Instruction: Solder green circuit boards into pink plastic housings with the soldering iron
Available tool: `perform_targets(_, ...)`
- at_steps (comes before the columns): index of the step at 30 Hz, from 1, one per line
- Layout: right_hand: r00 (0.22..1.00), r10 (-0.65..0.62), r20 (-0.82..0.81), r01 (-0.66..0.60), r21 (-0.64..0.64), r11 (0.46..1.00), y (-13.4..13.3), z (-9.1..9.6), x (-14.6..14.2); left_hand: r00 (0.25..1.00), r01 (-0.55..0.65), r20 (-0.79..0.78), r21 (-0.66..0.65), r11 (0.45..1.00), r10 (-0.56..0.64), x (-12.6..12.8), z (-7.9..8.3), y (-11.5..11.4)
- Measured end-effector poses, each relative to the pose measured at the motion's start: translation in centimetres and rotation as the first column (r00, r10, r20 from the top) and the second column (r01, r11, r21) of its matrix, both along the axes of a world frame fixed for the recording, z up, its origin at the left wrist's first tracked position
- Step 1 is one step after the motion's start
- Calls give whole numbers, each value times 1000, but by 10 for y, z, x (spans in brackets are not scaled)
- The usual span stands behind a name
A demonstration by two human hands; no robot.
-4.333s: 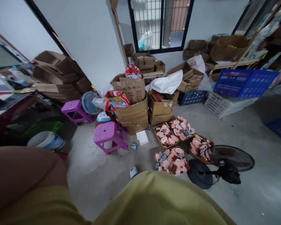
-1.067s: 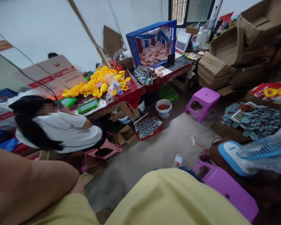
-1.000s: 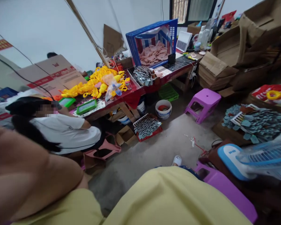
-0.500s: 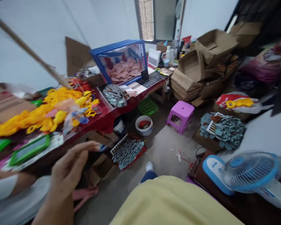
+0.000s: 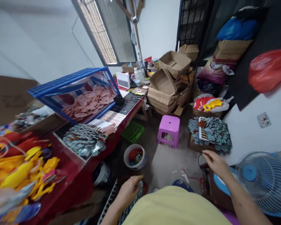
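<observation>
The fingers (image 5: 137,180) of my left hand (image 5: 129,191) are curling down onto the floor tray (image 5: 109,203). They are touching its heap of small grey-blue pieces, and I cannot tell whether they are gripping any of them. The tray is showing a white gridded rim and is lying nearer to me than the purple stool (image 5: 169,129), to that stool's left.

The fingers (image 5: 205,155) of my right hand (image 5: 215,163) are stretching out flat and slightly spread, palm down, holding nothing. They are hovering over the edge of a dark brown box (image 5: 213,192), close to the blue base (image 5: 219,183) of the table fan (image 5: 263,182). The fan is showing a round white wire cage around a blue hub, and it is standing nearer to me than the stool, to its right.

The stool is standing on a grey concrete floor (image 5: 168,161) with scraps lying about. A white bucket (image 5: 134,156) is sitting just left of the stool on my side, and a green crate (image 5: 132,131) is lying just left of it. Farther left, the red desk (image 5: 81,176) is carrying a blue crate (image 5: 72,84) of pink pieces, a tray of grey pieces (image 5: 84,142) and yellow plastic toys (image 5: 21,170). Just right of the stool, a low carton (image 5: 210,134) is brimming with more grey-blue pieces. Beyond the stool, open cardboard boxes (image 5: 168,81) are piling up below a barred window (image 5: 107,34) in a white wall, and a red bag (image 5: 269,70) is hanging high to the stool's right.
</observation>
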State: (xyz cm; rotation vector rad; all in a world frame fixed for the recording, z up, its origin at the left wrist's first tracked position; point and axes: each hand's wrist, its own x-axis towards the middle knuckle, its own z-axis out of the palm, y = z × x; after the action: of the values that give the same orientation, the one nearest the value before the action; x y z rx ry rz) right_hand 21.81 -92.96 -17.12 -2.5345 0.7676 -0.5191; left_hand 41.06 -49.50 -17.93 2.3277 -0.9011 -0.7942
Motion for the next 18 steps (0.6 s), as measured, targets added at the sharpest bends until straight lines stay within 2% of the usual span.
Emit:
perform_targets(2,998,-9,-69,12,40,999,-7,-28,10,993,113,26,12,993,-113,33,-5,-33)
perform_targets(4,992,-40,-120,47,55,997,-25,-47,22,982,188,22,22,982,-189,65,-13,-64)
perform_targets(6,985,-66,-157,74,50,996,-52,-56,43,972,235,15,70,970,-236,99,-22,-94)
perform_targets(8,980,-68,-188,76,35,997,-86,-59,78,969,242,11,127,962,-246,133,-30,-123)
perform_targets(10,975,-50,-218,54,14,998,-122,-56,125,975,218,13,152,964,-222,169,-34,-150)
perform_targets(12,969,-11,-247,10,-5,1000,-158,-49,185,982,182,14,166,969,-186,203,-34,-175)
perform_targets(15,956,74,-285,-82,-17,996,-206,-32,288,996,89,20,120,989,-92,250,-36,-204)
perform_targets(18,943,120,-310,-134,-25,991,-242,-15,396,1000,8,-13,106,994,-7,288,-46,-219)
